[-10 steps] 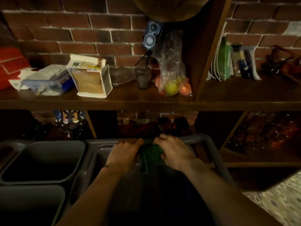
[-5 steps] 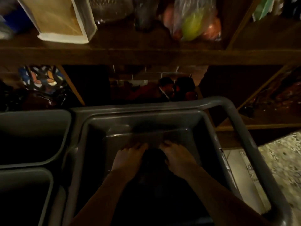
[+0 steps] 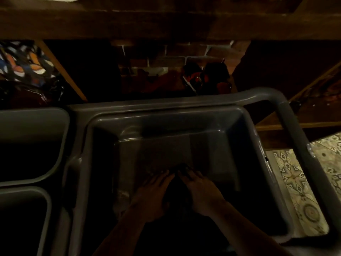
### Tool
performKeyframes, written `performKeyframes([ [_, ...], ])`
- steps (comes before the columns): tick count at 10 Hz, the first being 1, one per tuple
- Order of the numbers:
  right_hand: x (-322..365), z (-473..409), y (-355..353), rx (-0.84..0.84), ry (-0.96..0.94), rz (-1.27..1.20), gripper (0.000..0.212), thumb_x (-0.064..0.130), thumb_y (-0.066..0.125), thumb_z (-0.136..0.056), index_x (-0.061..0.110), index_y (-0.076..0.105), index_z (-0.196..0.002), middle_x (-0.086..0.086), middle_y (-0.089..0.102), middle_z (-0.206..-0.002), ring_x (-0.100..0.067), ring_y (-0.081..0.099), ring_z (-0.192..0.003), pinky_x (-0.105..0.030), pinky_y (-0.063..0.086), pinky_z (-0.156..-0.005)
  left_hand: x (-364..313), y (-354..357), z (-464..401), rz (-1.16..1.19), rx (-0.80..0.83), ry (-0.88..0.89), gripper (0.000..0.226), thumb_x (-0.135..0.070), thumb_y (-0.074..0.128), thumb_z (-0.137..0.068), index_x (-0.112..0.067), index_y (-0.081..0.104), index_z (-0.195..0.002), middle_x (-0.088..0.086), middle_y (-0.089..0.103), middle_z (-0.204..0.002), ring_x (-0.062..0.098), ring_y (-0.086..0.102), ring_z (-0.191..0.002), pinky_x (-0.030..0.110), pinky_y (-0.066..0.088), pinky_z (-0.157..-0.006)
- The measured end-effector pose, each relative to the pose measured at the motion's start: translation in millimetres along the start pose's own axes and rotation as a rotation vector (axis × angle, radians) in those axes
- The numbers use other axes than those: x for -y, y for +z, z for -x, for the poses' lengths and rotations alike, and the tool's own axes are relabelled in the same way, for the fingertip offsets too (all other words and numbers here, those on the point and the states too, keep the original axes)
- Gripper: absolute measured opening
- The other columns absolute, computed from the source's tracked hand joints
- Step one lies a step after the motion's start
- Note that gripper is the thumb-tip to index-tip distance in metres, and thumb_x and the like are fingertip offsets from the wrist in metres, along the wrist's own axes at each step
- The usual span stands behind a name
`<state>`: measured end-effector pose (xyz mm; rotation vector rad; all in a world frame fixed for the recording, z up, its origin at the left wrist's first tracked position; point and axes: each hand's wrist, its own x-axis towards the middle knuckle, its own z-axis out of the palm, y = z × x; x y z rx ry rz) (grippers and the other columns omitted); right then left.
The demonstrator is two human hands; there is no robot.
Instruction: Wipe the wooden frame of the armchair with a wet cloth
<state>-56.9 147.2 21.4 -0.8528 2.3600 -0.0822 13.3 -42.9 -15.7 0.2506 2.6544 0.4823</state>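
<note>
Both my hands reach deep into a large grey plastic tub (image 3: 184, 115) on a cart. My left hand (image 3: 153, 194) and my right hand (image 3: 201, 193) lie side by side, fingers pointing away from me. A dark cloth (image 3: 177, 193) sits between and under them, barely visible in the shadow. Both hands press on or hold it; the exact grip is hidden by darkness. No armchair is in view.
A grey cart handle (image 3: 287, 115) curves around the tub's right side. Two more grey bins (image 3: 33, 145) stand to the left. A dark wooden shelf (image 3: 166, 24) runs overhead, with a brick wall (image 3: 175, 56) behind. Patterned floor (image 3: 299, 182) shows at right.
My hands dropped from the tub's far rim, where they held the green cloth, down into the tub. My head tilted downward, so the shelf items left the view.
</note>
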Motion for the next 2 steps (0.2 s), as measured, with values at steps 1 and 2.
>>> performKeyframes([
  [1, 0.0, 2.5, -13.2, -0.025, 0.007, -0.02, 0.078, 0.041, 0.059, -0.09, 0.024, 0.019, -0.155, -0.006, 0.022, -0.162, -0.033, 0.03, -0.141, -0.043, 0.038, -0.11, -1.1, -10.1, 0.8, -0.036, -0.082, 0.013, 0.079, -0.051, 0.051, -0.085, -0.027, 0.023, -0.156, -0.001, 0.023, -0.164, 0.021, 0.022, -0.15, 0.035, 0.001, -0.12],
  [2, -2.8, 8.2, -27.6, -0.069, 0.023, -0.048, 0.068, 0.042, 0.058, -0.09, 0.025, 0.03, -0.15, -0.006, 0.036, -0.153, -0.033, 0.038, -0.135, -0.043, 0.043, -0.105, -11.1, -29.8, 0.5, -0.038, -0.115, -0.004, 0.072, -0.055, 0.044, -0.089, -0.028, 0.028, -0.154, -0.001, 0.031, -0.161, 0.019, 0.026, -0.149, 0.033, 0.006, -0.12],
])
